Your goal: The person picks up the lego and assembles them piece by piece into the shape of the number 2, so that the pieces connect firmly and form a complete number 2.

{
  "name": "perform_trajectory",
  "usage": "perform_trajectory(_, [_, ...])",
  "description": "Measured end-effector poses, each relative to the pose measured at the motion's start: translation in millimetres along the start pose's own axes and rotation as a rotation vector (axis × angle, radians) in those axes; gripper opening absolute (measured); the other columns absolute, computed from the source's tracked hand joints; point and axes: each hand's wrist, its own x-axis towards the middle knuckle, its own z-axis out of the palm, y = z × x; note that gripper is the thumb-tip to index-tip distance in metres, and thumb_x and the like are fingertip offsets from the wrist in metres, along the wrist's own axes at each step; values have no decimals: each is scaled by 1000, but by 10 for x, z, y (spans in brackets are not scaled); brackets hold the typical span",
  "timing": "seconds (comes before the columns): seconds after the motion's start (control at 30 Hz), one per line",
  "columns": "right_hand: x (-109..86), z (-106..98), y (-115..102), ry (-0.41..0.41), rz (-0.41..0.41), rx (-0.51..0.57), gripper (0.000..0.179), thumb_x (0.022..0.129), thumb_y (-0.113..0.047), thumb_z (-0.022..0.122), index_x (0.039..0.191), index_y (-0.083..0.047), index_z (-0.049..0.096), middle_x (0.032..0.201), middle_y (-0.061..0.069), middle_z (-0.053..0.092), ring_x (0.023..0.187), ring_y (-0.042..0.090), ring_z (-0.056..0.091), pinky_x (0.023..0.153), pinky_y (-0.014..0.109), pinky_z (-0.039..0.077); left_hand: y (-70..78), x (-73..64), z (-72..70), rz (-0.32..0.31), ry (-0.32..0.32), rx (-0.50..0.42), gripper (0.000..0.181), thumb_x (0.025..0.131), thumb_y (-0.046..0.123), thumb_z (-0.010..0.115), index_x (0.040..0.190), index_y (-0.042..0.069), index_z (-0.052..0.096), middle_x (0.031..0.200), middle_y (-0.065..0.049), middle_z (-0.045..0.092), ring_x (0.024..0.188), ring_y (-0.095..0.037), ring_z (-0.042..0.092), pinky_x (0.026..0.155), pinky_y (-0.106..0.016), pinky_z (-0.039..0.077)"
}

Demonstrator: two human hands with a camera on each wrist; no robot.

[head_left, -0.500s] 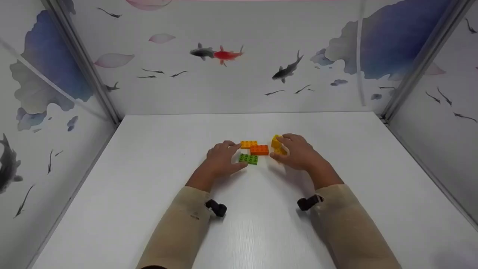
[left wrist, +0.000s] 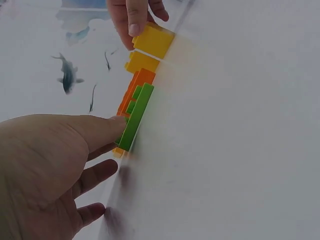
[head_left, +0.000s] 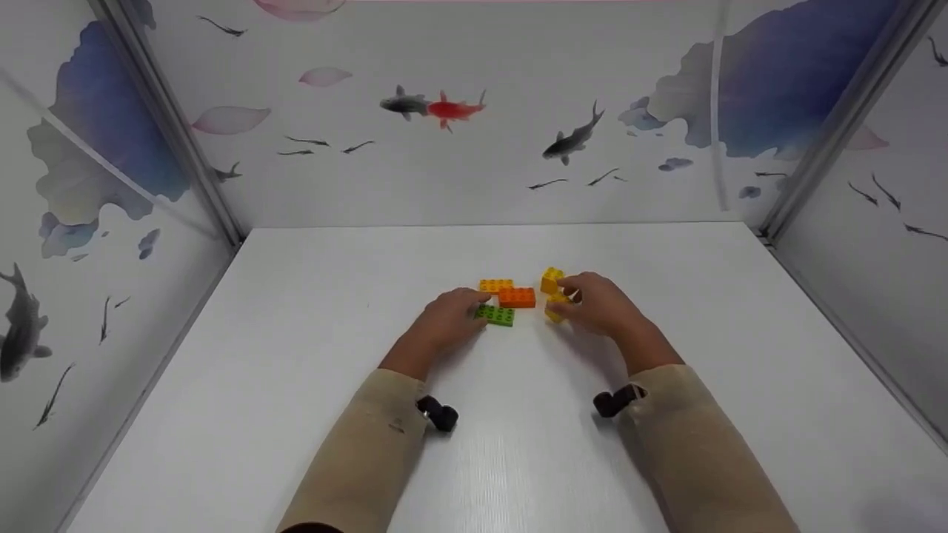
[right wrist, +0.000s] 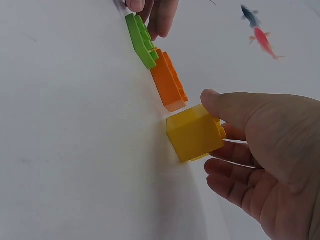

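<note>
My left hand (head_left: 450, 318) pinches the left end of a flat green building brick (head_left: 498, 316), its thumb (left wrist: 107, 129) over the studs. The other fingers of that hand are spread just above the table in the left wrist view. With thumb and index finger my right hand (head_left: 603, 302) grips the nearer of two chunky yellow bricks (right wrist: 195, 134). The farther yellow brick (head_left: 551, 280) stands just behind it, beside the index fingertip. Between the hands lies an orange brick (head_left: 517, 297), right behind the green one.
A flat yellow-orange brick (head_left: 495, 285) lies behind the orange brick, close to its left end. All sit on a white table (head_left: 355, 296). Printed panels with fish, such as the back wall (head_left: 474, 170), enclose the table on three sides.
My left fingers have closed in on the green brick. My right hand has drawn back slightly from the farther yellow brick and now has its fingertips at the nearer one.
</note>
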Motion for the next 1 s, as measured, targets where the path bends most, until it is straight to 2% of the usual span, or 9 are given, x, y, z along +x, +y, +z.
perform_trajectory(0.17, [10, 2, 13, -13, 27, 44, 62, 98, -44, 78, 150, -15, 62, 140, 9, 65, 122, 29, 60, 109, 46, 54, 7, 4, 21, -9, 16, -4, 54, 105, 25, 70, 157, 27, 55, 157, 1, 57, 147, -22, 53, 126, -48, 42])
perform_trajectory(0.3, [9, 5, 19, -2, 12, 65, 63, 96, -42, 81, 149, -14, 63, 140, 11, 66, 122, 30, 61, 110, 48, 54, 25, -18, 29, -27, 35, -30, 54, 104, 23, 71, 156, 26, 56, 153, 1, 59, 142, -20, 56, 124, -47, 45])
perform_trajectory(0.57, [-9, -17, -20, 18, 17, 131, 57, 95, -35, 82, 146, -13, 66, 140, 10, 67, 124, 29, 61, 114, 47, 53, 67, -74, -8, -53, 39, -69, 54, 104, 21, 72, 155, 25, 57, 153, 1, 59, 144, -20, 54, 126, -47, 43])
perform_trajectory(0.83, [-85, 38, -173, 53, -66, 152, 51, 98, -35, 80, 145, -21, 68, 131, 4, 70, 116, 27, 62, 101, 39, 59, 61, -110, -70, -51, 4, -102, 55, 100, 13, 73, 153, 21, 59, 140, 1, 67, 129, -19, 60, 121, -44, 49])
perform_trajectory(1.0, [-107, 75, -331, 69, -108, 141, 49, 99, -35, 79, 145, -22, 68, 126, 2, 71, 115, 25, 63, 99, 39, 60, 38, -126, -111, -56, -16, -135, 52, 99, 14, 74, 149, 19, 63, 135, 2, 69, 122, -19, 62, 115, -42, 53])
